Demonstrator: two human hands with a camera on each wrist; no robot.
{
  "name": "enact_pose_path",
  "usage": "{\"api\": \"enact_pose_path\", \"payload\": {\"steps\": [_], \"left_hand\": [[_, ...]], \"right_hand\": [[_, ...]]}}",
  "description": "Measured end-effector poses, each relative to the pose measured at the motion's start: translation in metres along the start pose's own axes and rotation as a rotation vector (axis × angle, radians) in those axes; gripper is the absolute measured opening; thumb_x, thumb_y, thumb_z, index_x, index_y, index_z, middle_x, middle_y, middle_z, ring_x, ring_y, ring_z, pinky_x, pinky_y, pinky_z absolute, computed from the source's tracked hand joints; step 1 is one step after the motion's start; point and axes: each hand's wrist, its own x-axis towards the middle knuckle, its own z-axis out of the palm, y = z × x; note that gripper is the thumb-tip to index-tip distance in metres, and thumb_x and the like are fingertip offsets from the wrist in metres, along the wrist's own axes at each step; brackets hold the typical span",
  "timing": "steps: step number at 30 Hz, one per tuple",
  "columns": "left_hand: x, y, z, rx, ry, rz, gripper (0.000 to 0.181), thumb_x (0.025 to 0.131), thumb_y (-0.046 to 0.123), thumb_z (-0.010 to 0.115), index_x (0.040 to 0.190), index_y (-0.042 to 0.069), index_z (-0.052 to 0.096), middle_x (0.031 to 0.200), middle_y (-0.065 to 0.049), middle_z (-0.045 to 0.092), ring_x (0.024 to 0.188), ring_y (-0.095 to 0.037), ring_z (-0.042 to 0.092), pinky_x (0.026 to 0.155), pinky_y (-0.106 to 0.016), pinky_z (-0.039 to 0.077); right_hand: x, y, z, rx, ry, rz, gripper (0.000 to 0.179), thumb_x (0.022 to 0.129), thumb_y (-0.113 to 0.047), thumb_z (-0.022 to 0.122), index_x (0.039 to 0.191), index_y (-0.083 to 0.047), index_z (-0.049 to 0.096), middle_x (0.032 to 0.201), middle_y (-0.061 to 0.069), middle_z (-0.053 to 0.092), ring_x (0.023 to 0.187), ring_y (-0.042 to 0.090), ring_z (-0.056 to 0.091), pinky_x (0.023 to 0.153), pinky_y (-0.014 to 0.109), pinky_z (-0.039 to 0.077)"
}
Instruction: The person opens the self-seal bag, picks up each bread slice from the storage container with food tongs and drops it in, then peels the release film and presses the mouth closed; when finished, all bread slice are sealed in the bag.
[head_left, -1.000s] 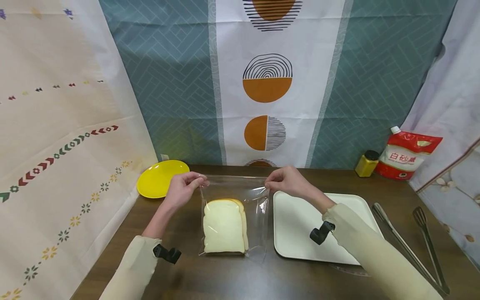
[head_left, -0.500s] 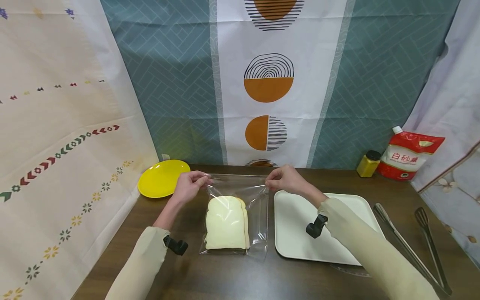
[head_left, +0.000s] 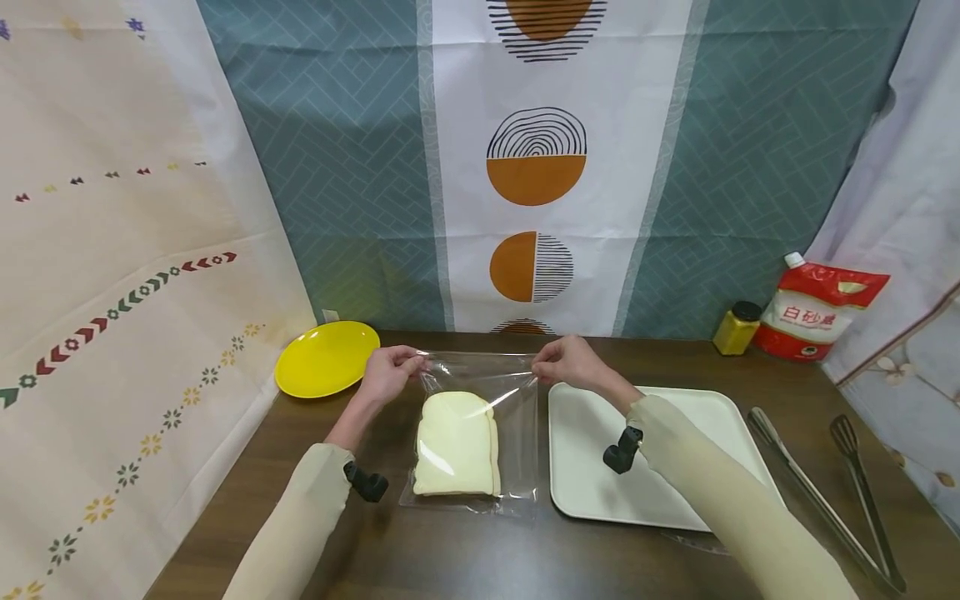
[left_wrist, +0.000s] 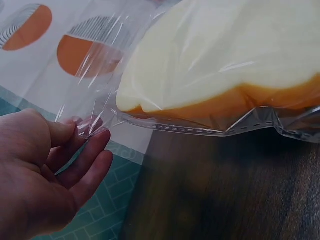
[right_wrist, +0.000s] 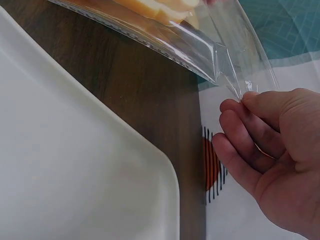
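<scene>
A clear plastic bag (head_left: 516, 450) with slices of bread (head_left: 456, 446) inside lies in the middle of the table in the head view. At its far left corner my left hand (head_left: 387, 372) pinches the film between thumb and fingertips; the left wrist view shows this left hand (left_wrist: 60, 165) with the film bunched at the thumb. My right hand (head_left: 573, 364) pinches the far right corner, and in the right wrist view the right hand (right_wrist: 275, 145) draws the film to a point. The bread (left_wrist: 215, 55) shows a brown crust along its edge.
Right of the bag lies a white tray (head_left: 588, 450), partly under my right arm. A yellow plate (head_left: 326, 358) stands at the back left. Tongs (head_left: 817, 500), a dark whisk-like utensil (head_left: 862, 483), a yellow jar (head_left: 737, 329) and a red-and-white pouch (head_left: 813, 308) are to the right.
My left hand has moved right with its corner of the bag, towards my right hand. The bread has shifted slightly right inside. The right hand stays nearly in place.
</scene>
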Motion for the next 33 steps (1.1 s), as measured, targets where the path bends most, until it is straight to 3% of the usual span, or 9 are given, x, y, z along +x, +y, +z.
{"api": "enact_pose_path", "payload": {"steps": [9, 16, 22, 33], "left_hand": [[0.010, -0.010, 0.008, -0.014, 0.021, -0.058, 0.016, 0.098, 0.004, 0.064, 0.104, -0.011, 0.069, 0.094, -0.020, 0.072, 0.081, -0.031, 0.070, 0.084, -0.052, 0.056], [0.016, -0.018, 0.013, 0.021, 0.035, -0.105, 0.016, 0.097, 0.004, 0.065, 0.106, -0.009, 0.069, 0.094, -0.019, 0.072, 0.080, -0.029, 0.070, 0.080, -0.044, 0.058], [0.018, -0.023, 0.016, 0.025, 0.031, -0.127, 0.016, 0.098, 0.003, 0.063, 0.107, -0.009, 0.069, 0.096, -0.020, 0.072, 0.083, -0.031, 0.070, 0.079, -0.042, 0.058], [0.021, -0.030, 0.021, 0.020, 0.024, -0.126, 0.015, 0.097, 0.002, 0.064, 0.105, -0.010, 0.069, 0.094, -0.020, 0.073, 0.078, -0.026, 0.071, 0.074, -0.037, 0.060]], "right_hand": [[0.006, 0.011, 0.005, -0.003, 0.027, 0.021, 0.014, 0.093, -0.007, 0.070, 0.101, 0.004, 0.074, 0.084, 0.008, 0.072, 0.076, 0.025, 0.071, 0.077, 0.045, 0.059], [0.010, 0.016, 0.009, -0.005, 0.058, 0.033, 0.011, 0.092, -0.004, 0.071, 0.096, 0.005, 0.075, 0.081, 0.010, 0.072, 0.074, 0.026, 0.072, 0.069, 0.037, 0.060], [0.011, 0.020, 0.011, -0.018, 0.061, 0.030, 0.010, 0.092, -0.003, 0.070, 0.094, 0.006, 0.075, 0.079, 0.010, 0.073, 0.073, 0.029, 0.071, 0.069, 0.040, 0.060], [0.015, 0.026, 0.015, -0.034, 0.081, 0.019, 0.009, 0.090, -0.002, 0.070, 0.090, 0.005, 0.075, 0.076, 0.008, 0.072, 0.066, 0.019, 0.068, 0.060, 0.028, 0.057]]}}
